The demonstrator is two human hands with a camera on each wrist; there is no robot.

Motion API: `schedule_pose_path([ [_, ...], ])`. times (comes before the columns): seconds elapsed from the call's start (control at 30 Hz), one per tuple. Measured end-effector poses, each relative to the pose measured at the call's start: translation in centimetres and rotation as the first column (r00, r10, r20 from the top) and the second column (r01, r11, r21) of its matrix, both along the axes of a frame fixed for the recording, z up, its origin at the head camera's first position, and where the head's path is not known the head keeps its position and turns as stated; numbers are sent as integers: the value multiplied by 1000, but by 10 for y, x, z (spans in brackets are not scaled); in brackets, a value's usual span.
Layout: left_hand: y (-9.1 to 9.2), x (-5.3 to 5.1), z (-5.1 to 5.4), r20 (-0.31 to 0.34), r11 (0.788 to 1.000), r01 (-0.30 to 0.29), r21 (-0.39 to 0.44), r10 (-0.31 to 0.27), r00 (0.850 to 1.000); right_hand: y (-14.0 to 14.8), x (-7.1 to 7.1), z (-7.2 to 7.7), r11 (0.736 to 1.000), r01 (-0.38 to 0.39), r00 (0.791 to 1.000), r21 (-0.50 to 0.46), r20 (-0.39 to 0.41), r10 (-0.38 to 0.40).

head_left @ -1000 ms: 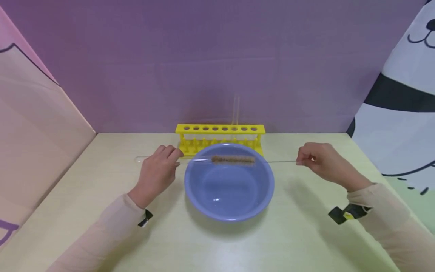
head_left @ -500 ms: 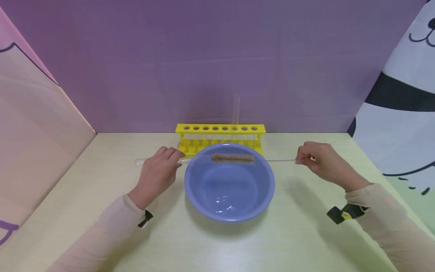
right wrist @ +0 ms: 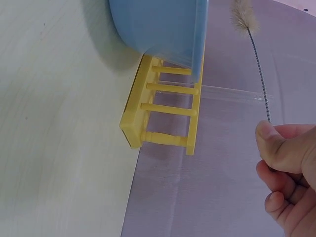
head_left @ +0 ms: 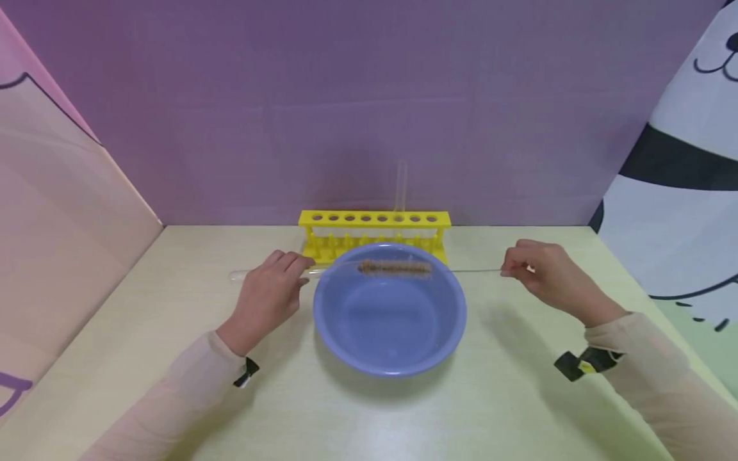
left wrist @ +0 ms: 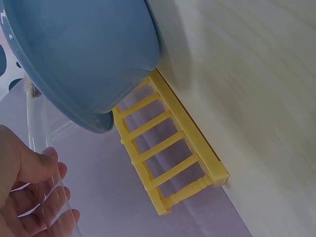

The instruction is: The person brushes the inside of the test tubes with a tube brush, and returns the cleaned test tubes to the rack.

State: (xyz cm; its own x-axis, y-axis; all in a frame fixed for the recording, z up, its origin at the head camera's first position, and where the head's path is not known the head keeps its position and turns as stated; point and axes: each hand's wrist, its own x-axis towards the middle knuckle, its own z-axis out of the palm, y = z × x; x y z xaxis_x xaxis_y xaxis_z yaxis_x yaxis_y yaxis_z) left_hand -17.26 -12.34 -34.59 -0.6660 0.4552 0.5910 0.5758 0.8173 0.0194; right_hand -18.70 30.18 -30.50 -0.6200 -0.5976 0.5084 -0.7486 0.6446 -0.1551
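Head view, read as a clock face centred on the blue basin (head_left: 393, 372), with twelve o'clock away from the wearer. Nearest, at six o'clock, we see the pale tabletop (head_left: 380, 429). Two light sleeves with dark bands at the cuffs come in, the left sleeve (head_left: 190, 378) from about eight o'clock, the right sleeve (head_left: 651, 358) from between three and four. The hands are well apart. Just past nine o'clock we find the left hand (head_left: 268, 294), its thumb and fingers wrapped round a clear test tube (left wrist: 37, 123), whose rounded end points to nine. Just before three o'clock, the right hand (head_left: 544, 278) pinches the twisted wire stem (right wrist: 260, 69) of a brush between thumb and fingers. The brown bristles (head_left: 394, 269) lie level above the basin, inside its rim at twelve o'clock, their tip at the mouth of the tube; we cannot tell how far it enters. Beyond the basin, also at twelve, we note a yellow rack (head_left: 375, 219), its front partly hidden; a second tube (head_left: 401, 186) stands upright in the third hole from its three-o'clock end. Farthest off, we see a purple backdrop (head_left: 288, 115) and, toward two o'clock, a white panel (head_left: 680, 224) with black markings.
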Motion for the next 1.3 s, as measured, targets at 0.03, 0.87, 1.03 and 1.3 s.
schedule_pose_path([
  [0.03,0,0,0,6,1000,0,1,0,1000,0,0,0,1000,4,1000,0,-6,-4],
  [0.87,2,1,4,135,993,116,21,-118,984,-4,2,-21,1000,9,958,-27,-288,-16],
  [1.03,5,-1,7,131,989,145,37,-149,980,-8,1,-23,998,-31,938,-56,-345,10],
  [1.3,13,1,12,250,993,121,5,-118,961,-13,6,-27,998,-54,875,-34,-483,31],
])
